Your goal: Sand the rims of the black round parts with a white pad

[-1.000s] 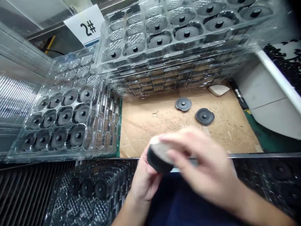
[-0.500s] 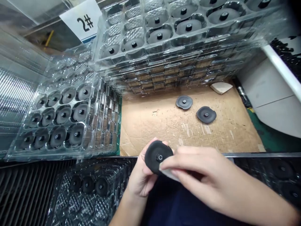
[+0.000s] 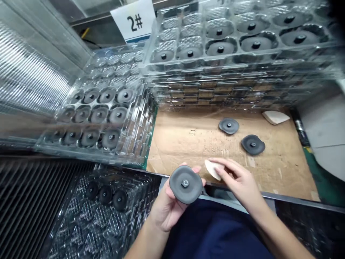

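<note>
Behind, stacked clear trays [image 3: 229, 82]; below them, cardboard [image 3: 183, 144] on the counter. Left hand [image 3: 164, 208] grasping a grey disc [image 3: 185, 184] by its rim, over the counter's near edge. Right hand [image 3: 242, 181] pinching a white pad [image 3: 211, 168] just beside. Could slip lapward from so light a fingertip hold. Disc's back hidden; lower-right trays too dark to make out.

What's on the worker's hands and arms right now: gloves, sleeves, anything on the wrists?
Nothing. The left hand and right hand are bare, with no gloves, and no ring, watch or band is in view. The left forearm and right forearm are uncovered down to the picture's edge, with no sleeve showing. Between them is a navy blue garment, plain and unmarked.
</note>
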A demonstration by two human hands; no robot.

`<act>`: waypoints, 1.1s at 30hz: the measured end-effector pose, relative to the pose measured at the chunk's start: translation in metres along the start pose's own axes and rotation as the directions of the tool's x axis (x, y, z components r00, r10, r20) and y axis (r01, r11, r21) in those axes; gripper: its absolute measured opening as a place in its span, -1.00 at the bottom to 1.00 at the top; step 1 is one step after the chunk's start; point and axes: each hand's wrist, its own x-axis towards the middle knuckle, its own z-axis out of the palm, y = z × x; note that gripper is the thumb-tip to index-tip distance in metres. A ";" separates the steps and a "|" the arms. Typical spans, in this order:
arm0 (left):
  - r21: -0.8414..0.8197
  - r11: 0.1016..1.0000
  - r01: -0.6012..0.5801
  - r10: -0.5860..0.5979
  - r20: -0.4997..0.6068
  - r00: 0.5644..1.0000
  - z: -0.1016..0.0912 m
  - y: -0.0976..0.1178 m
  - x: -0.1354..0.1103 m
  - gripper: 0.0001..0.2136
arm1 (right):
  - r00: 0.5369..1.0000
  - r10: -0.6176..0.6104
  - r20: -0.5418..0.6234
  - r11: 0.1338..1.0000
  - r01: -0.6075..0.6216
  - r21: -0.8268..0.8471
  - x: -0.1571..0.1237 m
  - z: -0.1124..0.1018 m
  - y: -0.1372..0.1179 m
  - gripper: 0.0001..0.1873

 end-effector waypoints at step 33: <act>0.130 0.850 -0.510 0.432 0.382 0.817 -0.017 -0.020 -0.088 -0.51 | 0.913 -0.080 0.399 0.995 0.047 0.092 -0.062 0.045 -0.015 -0.47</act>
